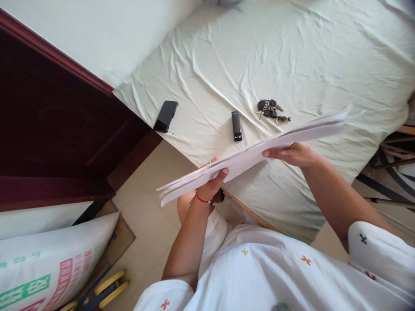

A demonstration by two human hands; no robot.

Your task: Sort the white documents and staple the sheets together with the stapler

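Note:
A stack of white paper sheets [246, 160] is held up in front of me, tilted so mostly its edge and near face show. My left hand [212, 183] grips its lower left part, thumb on the near face and fingers behind. Farther right, my right hand [293, 154] pinches the stack's lower edge, its thumb along the near side and the other fingers partly hidden. Just beyond the paper, a small black device [237, 126] and a bunch of keys [271, 109] lie on the cloth. A flat black object like a phone or wallet [166, 115] rests near the left edge.
A pale wrinkled cloth [311, 56] covers the table. To the left stand a dark red door [58, 112] and a printed white sack [48, 263], with yellow wheels [112, 287] beside it. Dark bars and wooden pieces [394, 151] are at the right edge.

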